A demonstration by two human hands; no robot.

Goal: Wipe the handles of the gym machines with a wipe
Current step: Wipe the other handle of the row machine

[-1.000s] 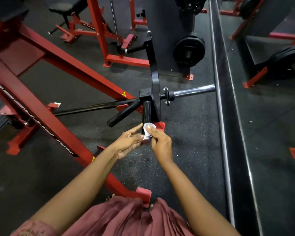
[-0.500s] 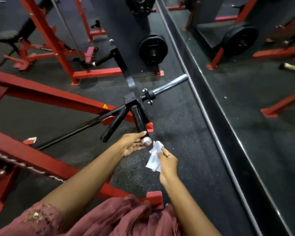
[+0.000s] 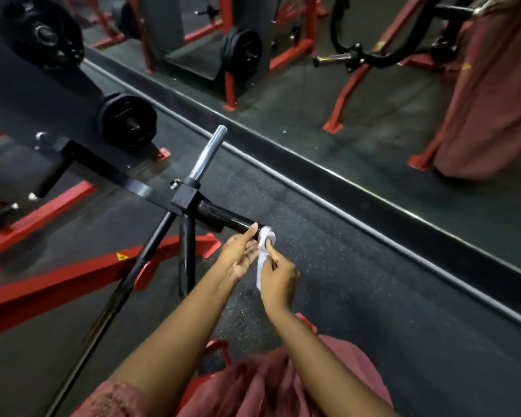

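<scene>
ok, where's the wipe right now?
Head view, centre: the white wipe is pinched in the right hand, pressed over the end of the black handle, beside the left hand.

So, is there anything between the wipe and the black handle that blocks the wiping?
Nothing visible blocks it. The right hand already presses the wipe on the end of the black handle. The left hand touches the handle beside it, not in between.

Head view, downward, seemingly close.
</scene>
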